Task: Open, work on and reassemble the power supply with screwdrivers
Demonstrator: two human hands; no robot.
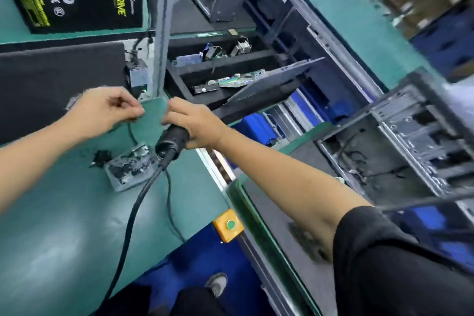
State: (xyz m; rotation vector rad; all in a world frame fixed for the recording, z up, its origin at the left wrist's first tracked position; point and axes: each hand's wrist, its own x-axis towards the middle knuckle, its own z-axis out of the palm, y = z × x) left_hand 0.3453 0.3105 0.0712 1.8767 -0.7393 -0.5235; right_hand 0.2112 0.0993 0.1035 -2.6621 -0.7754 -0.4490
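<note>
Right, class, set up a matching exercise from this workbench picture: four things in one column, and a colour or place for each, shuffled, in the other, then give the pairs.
Things
1. electric screwdriver
2. push button
3. screw tray
4. cardboard box

Descriptions
A. clear, on the green mat near the bench edge
B. green, set in a yellow housing
C. black with yellow print, at the far left of the bench
D. black and corded, gripped in the right hand

Pairs: 1-D, 2-B, 3-A, 4-C
</note>
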